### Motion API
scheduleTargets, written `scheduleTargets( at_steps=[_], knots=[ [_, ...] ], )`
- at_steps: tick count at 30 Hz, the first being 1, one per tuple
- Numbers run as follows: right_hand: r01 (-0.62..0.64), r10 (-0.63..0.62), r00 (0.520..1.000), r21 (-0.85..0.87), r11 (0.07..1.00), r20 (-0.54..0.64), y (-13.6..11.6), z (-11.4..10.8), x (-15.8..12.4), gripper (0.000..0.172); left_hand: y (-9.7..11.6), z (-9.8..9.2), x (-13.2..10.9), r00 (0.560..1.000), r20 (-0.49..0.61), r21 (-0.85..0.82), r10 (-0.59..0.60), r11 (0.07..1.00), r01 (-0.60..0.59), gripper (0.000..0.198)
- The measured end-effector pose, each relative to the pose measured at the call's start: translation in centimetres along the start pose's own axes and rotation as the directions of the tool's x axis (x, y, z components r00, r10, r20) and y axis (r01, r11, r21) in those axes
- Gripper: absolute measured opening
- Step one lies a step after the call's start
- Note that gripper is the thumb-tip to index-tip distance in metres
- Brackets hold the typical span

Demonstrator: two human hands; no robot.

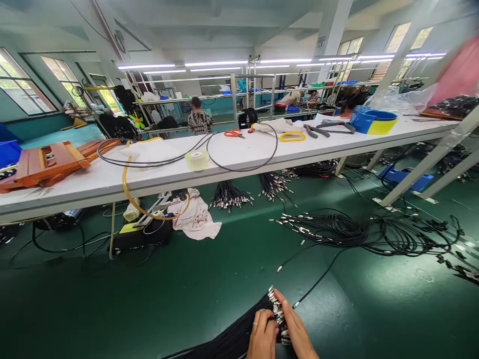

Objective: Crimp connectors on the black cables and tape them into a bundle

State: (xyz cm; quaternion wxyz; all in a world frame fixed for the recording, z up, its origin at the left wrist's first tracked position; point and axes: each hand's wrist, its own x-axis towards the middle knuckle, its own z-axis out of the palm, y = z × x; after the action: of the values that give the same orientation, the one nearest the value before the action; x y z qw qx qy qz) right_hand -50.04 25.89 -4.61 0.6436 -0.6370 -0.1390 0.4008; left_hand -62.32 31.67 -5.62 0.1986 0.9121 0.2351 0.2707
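Observation:
A thick bundle of black cables (228, 333) with metal connectors at its ends runs in from the bottom edge, low over the green floor. My left hand (263, 333), a ring on one finger, is curled over the bundle just behind the connectors (277, 311). Against the connector ends on the other side lies my right hand (296, 326), its fingers close together and pressed on them. Its thumb and the underside of the bundle are hidden. A single cable (318, 281) trails along the floor to the connectors beside my right hand.
Ahead is a long white workbench (164, 182) with orange scissors (234, 133), a tape roll (197, 159), pliers (317, 131) and a looped cable (277, 144). Coiled cables (337, 227) lie on the floor at right; a pink cloth (196, 214) lies under the bench. People sit farther back.

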Motion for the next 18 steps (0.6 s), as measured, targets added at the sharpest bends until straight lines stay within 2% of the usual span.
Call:
scheduleTargets(
  at_steps=[4, 8, 14, 16, 18],
  knots=[
    [-0.022, 0.022, 1.0, 0.01, 1.0, 0.004, -0.3, -0.4, -0.1, 0.075, -0.7, -0.2, -0.8, 0.997, 0.01, 0.022, -0.075, 0.997, 0.075, 0.035],
    [-0.037, 0.037, 0.999, 0.003, 0.999, 0.0, -0.4, -0.5, -0.1, 0.076, -0.9, 0.7, -0.8, 0.988, 0.039, 0.048, -0.147, 0.988, 0.145, 0.036],
    [-0.023, 0.023, 1.0, -0.056, 0.998, 0.004, 0.8, -0.7, -0.3, 0.075, 0.1, 2.2, -0.2, 0.969, 0.11, 0.049, -0.222, 0.975, 0.218, 0.036],
    [0.035, -0.034, 0.999, -0.083, 0.996, 0.014, 1.1, -0.4, -0.5, 0.074, 0.6, 1.9, 0.1, 0.964, 0.132, 0.056, -0.233, 0.972, 0.227, 0.028],
    [0.104, -0.101, 0.994, -0.123, 0.987, 0.036, 0.7, 0.0, -0.2, 0.062, 0.8, 1.2, 0.9, 0.962, 0.141, 0.068, -0.234, 0.972, 0.226, 0.012]
  ],
)
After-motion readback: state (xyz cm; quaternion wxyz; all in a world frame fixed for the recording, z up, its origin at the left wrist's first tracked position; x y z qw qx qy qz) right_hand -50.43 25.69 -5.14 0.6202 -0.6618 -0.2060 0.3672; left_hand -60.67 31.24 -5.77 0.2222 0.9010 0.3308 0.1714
